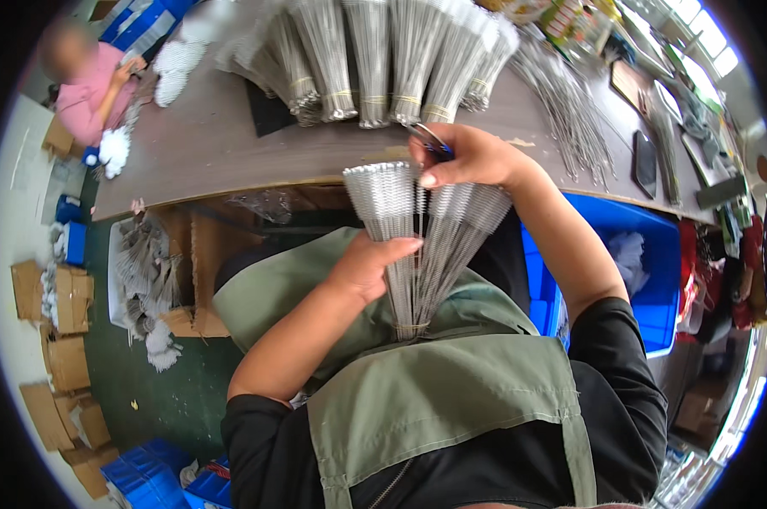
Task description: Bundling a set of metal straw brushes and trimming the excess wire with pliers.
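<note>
My left hand (369,270) is closed around a bundle of thin wire brushes (379,199), its thumb lying across the stems. The bundle stands upright in front of my apron, bristle ends up and fanned into two parts. A yellowish band (411,327) ties its lower end. My right hand (468,157) is above the gap between the two parts, thumb and fingers closed. It holds a small metal tool with blue on it (434,142); its exact kind is partly hidden by the fingers. A single brush stem (419,208) shows in the gap below the thumb.
Several banded brush bundles (373,68) stand along the table (316,157). Loose brushes (566,102) and a black phone (644,165) are at right. Below are a blue bin (668,288) and a white bin (116,280). A person in pink (95,89) works at far left.
</note>
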Demonstrator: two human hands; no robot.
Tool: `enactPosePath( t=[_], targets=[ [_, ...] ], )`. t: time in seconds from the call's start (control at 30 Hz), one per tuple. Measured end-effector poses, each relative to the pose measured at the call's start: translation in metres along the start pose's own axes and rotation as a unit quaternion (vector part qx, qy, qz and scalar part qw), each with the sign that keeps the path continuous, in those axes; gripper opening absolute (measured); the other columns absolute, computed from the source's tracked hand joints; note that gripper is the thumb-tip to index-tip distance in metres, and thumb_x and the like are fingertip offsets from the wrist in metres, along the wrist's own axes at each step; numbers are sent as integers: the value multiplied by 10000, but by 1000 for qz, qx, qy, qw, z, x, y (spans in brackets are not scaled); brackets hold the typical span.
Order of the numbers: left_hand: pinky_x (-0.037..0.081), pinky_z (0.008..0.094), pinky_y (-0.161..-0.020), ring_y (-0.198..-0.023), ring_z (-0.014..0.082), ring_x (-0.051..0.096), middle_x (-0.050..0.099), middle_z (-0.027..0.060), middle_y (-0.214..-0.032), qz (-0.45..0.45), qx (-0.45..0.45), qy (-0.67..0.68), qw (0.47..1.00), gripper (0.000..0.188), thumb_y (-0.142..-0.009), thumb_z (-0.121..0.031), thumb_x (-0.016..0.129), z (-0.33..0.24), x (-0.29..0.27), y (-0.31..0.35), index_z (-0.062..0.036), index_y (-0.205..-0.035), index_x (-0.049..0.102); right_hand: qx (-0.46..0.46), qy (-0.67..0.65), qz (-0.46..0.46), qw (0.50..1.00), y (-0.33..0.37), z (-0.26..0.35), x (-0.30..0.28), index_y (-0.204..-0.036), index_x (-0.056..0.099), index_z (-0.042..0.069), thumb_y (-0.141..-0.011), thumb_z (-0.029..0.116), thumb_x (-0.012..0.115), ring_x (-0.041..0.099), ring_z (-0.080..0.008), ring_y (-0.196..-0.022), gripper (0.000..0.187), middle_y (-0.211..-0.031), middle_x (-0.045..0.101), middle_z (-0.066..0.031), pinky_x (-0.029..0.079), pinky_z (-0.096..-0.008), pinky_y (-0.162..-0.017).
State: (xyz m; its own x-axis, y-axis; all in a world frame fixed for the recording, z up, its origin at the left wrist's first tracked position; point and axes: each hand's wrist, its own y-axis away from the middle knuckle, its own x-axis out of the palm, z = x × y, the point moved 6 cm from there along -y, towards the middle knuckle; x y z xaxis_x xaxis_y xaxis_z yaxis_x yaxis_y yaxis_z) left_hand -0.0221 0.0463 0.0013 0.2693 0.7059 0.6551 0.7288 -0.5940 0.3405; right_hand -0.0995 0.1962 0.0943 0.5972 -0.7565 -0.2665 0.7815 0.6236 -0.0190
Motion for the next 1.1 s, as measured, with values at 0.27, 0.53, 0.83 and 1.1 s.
enactPosePath(
  t=[0.27, 0.53, 0.83, 1.1],
  targets=[
    [492, 316, -777, -853, 167, 587, 613, 56, -948, 13, -8, -30, 999, 293, -743, -80, 677, 6, 5, -2, -33, -1018, 585, 20, -57, -6, 998, 10, -21, 0, -812, 487, 85, -745, 185, 768, 486, -69, -724, 305, -753, 515, 40, 417, -228, -676],
    [506, 317, -749, -816, 174, 604, 628, 69, -936, -12, -16, -45, 999, 288, -774, -58, 667, 10, 8, -8, -5, -1044, 583, 17, -84, -53, 995, 21, -20, -5, -846, 527, 63, -723, 263, 783, 488, -75, -702, 347, -726, 507, 43, 408, -225, -647],
    [531, 315, -720, -795, 163, 614, 621, 62, -938, -33, 1, -25, 999, 283, -790, -7, 641, 5, 4, -8, 0, -1063, 568, 15, -124, -27, 992, 14, -31, -5, -777, 524, 76, -725, 271, 781, 487, -76, -686, 327, -704, 513, 35, 409, -226, -638],
    [533, 309, -717, -783, 157, 617, 624, 64, -916, -13, 6, -42, 999, 251, -810, -11, 619, 4, 2, -8, -11, -1056, 571, 13, -114, 7, 993, 12, -40, -6, -767, 516, 80, -734, 219, 774, 478, -79, -688, 295, -697, 505, 34, 394, -229, -631]
  ],
)
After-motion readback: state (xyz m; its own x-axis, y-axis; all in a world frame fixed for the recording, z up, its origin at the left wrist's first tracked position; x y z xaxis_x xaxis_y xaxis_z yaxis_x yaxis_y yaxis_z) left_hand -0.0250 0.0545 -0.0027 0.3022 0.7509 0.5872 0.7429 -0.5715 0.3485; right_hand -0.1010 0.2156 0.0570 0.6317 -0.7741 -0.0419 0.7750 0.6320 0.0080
